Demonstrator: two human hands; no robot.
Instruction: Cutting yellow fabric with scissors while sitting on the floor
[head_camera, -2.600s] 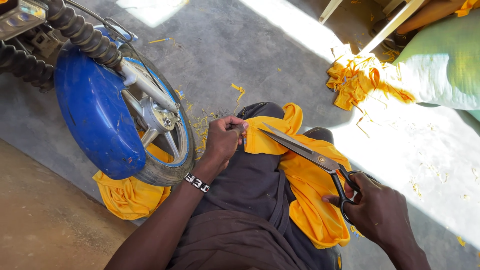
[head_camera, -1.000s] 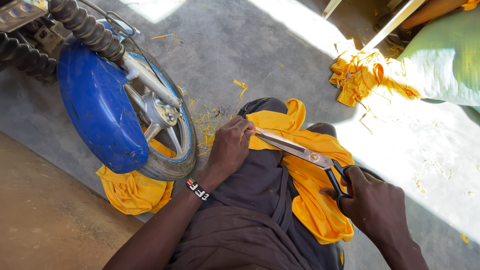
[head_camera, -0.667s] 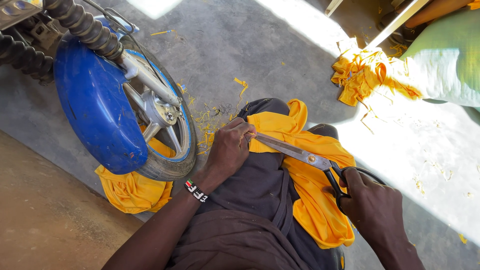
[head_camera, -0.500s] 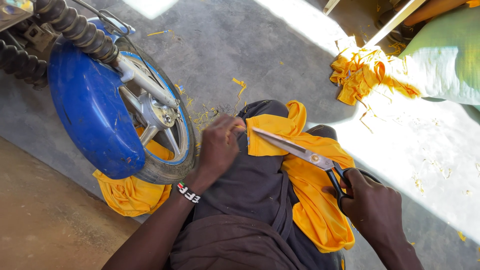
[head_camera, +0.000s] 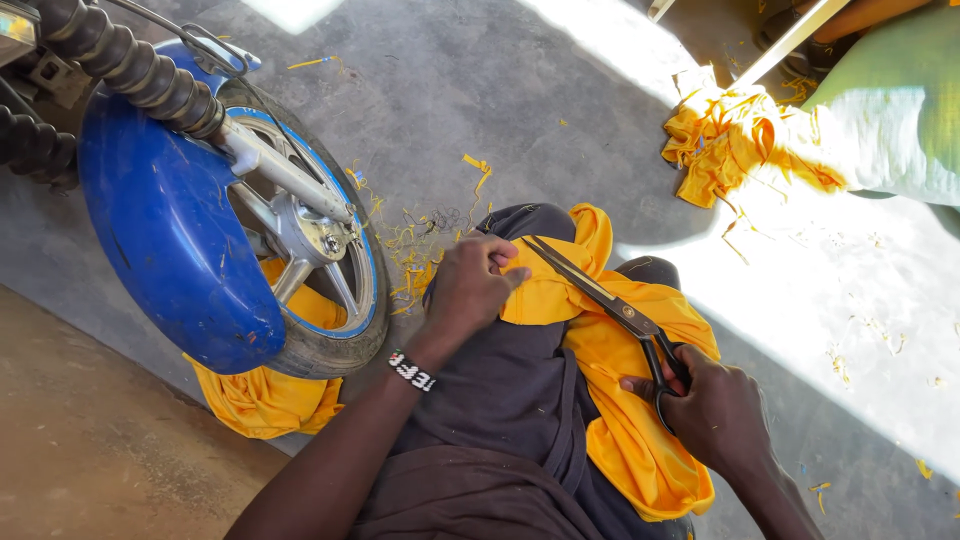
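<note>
Scissors (head_camera: 610, 305) sit gripped in the right hand (head_camera: 715, 410) at the near right, blades reaching far-left over yellow cloth (head_camera: 625, 400) on the lap, where the left hand (head_camera: 470, 290) pinches its edge beside the blade tips.

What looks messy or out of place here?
Yellow fabric scraps lie scattered on the concrete floor beside the motorcycle wheel, and a yellow cloth is bunched under its tyre.

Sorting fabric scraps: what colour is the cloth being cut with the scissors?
Bright yellow-orange cloth, plain, clearest in the head view.
</note>
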